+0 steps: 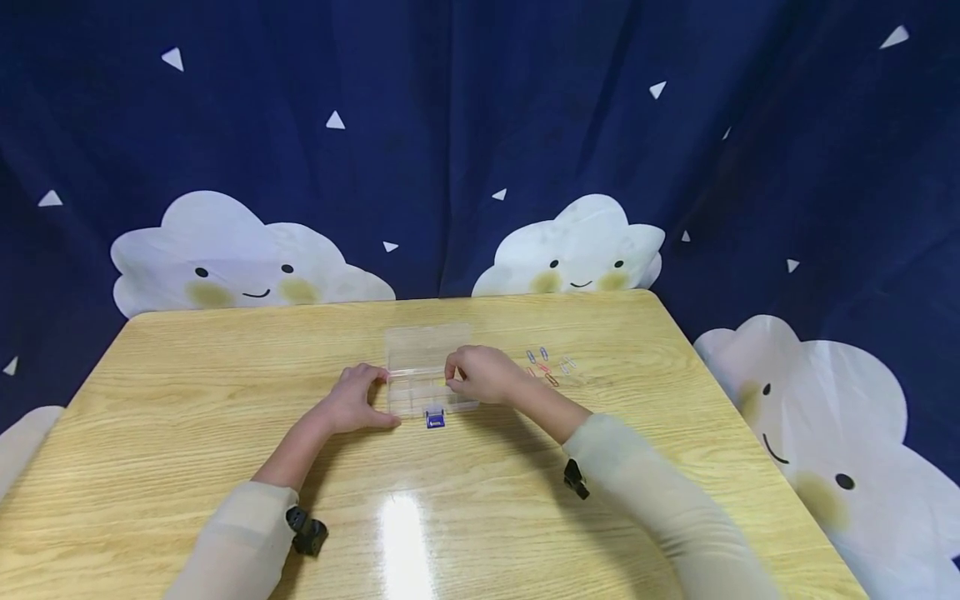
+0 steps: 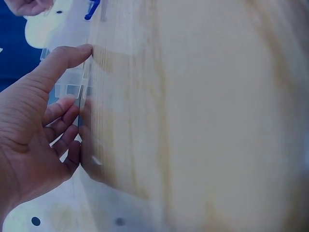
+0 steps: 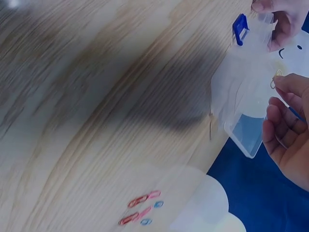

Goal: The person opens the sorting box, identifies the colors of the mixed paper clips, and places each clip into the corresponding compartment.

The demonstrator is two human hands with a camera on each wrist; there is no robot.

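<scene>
A clear plastic box (image 1: 400,398) with compartments lies on the table, its lid (image 1: 426,340) folded back away from the person. The blue latch (image 1: 435,419) on its front side hangs down. My left hand (image 1: 352,402) holds the left end of the box, thumb at the front edge and fingers toward the back. Over the right part of the box, my right hand (image 1: 482,375) pinches a yellow paper clip (image 3: 277,79) between thumb and forefinger. Which compartment lies under the clip is hidden by the hand.
Right of the box lie several loose paper clips: blue ones (image 1: 543,353), red ones (image 1: 552,380), pink ones and pale ones (image 1: 572,362). The wooden table (image 1: 247,367) ends at a dark blue curtain (image 1: 420,150) with cloud prints.
</scene>
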